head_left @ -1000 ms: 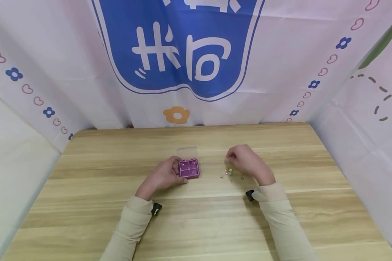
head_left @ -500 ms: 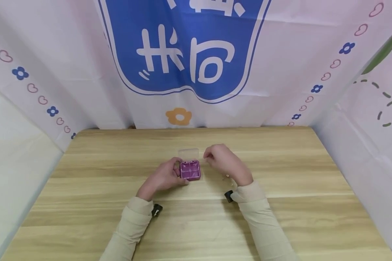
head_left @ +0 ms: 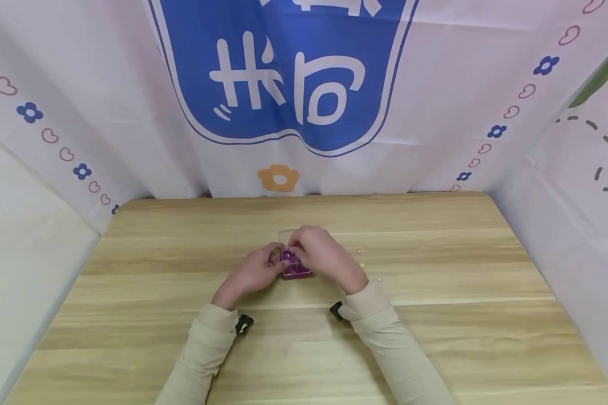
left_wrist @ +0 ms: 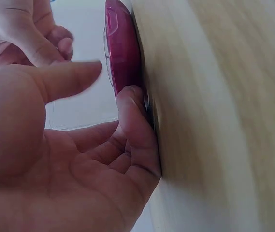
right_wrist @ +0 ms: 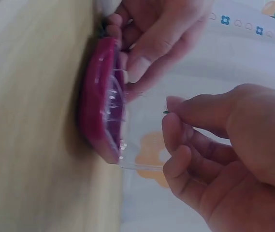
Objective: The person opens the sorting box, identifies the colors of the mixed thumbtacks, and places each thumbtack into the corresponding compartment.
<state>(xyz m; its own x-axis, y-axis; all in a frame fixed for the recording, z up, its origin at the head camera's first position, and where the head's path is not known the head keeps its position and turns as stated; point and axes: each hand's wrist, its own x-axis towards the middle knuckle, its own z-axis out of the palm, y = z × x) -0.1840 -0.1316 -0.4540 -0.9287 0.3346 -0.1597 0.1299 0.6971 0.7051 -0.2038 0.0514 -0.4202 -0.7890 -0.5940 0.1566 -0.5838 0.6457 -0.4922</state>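
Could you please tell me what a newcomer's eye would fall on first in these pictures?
Probably the large blue emblem on the cloth behind the table. Next, the small purple compartment box on the table, clear lid open, held by the left hand; above it, the right hand pinches something tiny.

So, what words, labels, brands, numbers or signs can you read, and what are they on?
White characters on the blue emblem of the cloth backdrop: large but stylised, the upper ones cut off; I can't read them reliably.
White mark on the black piece by the left sleeve: too small to read.
Purple box: no lettering visible.
No brands or numbers legible.
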